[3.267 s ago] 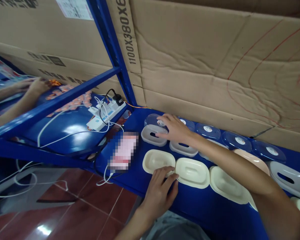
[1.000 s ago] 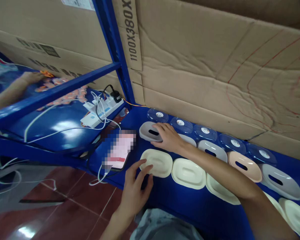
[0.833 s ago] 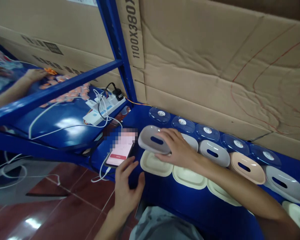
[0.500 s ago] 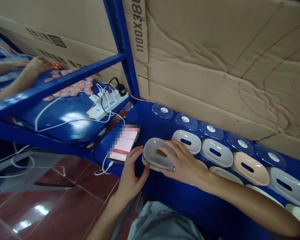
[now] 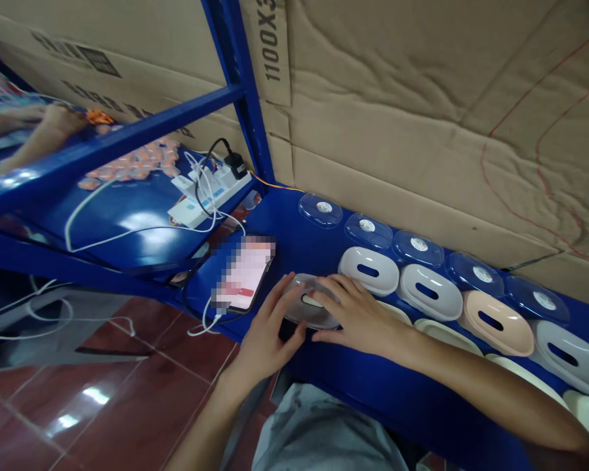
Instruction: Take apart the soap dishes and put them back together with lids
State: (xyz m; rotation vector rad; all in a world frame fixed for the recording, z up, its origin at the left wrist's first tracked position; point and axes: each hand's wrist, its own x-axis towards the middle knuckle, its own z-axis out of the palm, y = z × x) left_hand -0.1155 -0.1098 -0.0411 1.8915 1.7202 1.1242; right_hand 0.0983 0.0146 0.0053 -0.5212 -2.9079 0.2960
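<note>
Grey dish [image 5: 319, 317] smooth gloss plast, clr lids [image 5: 321, 216] shiny plast, cardbd [image 5: 412, 118] matt & creased, floor tiles [image 5: 161, 392] v glossy.

A blue surface [image 5: 343, 369] carries a back row of five clear oval lids [image 5: 418, 250] with round labels, then slotted oval dishes [image 5: 432, 280], pale grey and one peach, and cream trays [image 5: 444, 332] in front. A phone [image 5: 252, 268] lies at its left end.

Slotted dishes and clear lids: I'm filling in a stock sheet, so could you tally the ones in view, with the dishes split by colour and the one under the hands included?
Grey slotted dishes: 4
Peach slotted dish: 1
Clear lids: 5
Total: 10
</note>
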